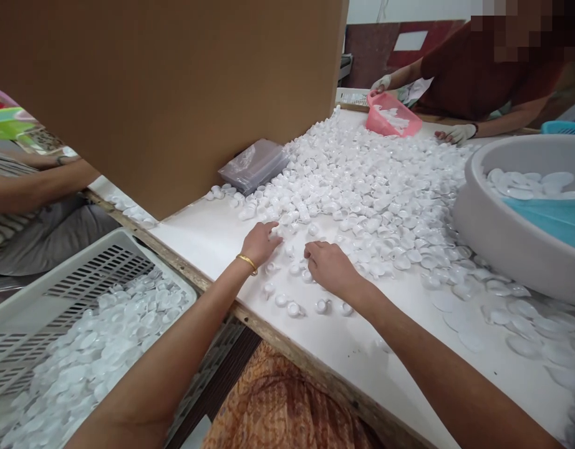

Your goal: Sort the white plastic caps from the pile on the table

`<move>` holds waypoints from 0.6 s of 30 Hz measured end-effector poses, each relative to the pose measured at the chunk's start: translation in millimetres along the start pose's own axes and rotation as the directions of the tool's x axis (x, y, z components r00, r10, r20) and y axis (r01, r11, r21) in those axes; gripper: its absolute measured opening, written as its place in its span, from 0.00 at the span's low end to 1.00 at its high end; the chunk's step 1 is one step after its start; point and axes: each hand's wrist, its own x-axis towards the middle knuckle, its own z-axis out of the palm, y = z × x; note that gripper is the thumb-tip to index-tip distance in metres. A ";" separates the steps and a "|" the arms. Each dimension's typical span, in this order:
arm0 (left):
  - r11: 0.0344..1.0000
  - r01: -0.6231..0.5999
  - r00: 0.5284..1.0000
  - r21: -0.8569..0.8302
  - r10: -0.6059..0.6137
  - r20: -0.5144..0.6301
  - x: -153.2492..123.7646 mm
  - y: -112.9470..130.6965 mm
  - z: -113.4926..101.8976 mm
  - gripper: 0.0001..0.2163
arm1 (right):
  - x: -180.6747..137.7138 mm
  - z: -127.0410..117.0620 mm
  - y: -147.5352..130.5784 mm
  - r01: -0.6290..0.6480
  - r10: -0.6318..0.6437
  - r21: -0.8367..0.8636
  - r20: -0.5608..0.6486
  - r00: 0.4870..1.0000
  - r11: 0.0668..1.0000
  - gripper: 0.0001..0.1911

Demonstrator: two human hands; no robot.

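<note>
On the white tabletop (315,340) lies a broad heap of small, glossy white plastic pieces (362,187). Several loose ones near me look like little round cups with a short tab, such as this cup-shaped piece (294,308). My left hand (260,243), with a gold bracelet at the wrist, is at the heap's near edge, thumb and index finger apart close to some pieces. To its right, my right hand (332,267) is low over the loose pieces with bent fingers held together. Its fingertips are partly hidden, and I cannot make out what they hold.
A large cardboard sheet (175,93) stands upright on the left, a stack of clear plastic bags (254,163) against it. Below left is a white basket (175,268) of pieces. A grey tub (516,249) stands right. Across, a gloved co-worker tips a pink basin (385,128).
</note>
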 end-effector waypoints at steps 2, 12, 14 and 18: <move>1.000 0.005 1.000 -0.017 -0.005 0.012 13.5 0.0 7.2 0.18 | 2.4 -1.2 -4.2 -0.038 0.038 0.009 -0.025 0.999 0.999 0.12; 0.960 -0.067 0.996 0.272 0.048 0.075 -9.6 4.2 -22.6 0.10 | 43.5 12.3 -17.1 0.017 -0.019 0.086 0.020 1.000 0.996 0.11; 0.942 -0.111 0.988 0.317 0.071 0.137 -19.7 6.0 -23.6 0.11 | 46.5 12.4 -9.9 -0.004 0.002 0.127 0.012 1.000 0.992 0.11; 0.952 -0.099 0.985 0.290 0.052 0.166 -26.4 9.9 -19.7 0.15 | 43.4 11.6 -0.9 -0.003 0.006 0.143 -0.020 1.000 0.990 0.11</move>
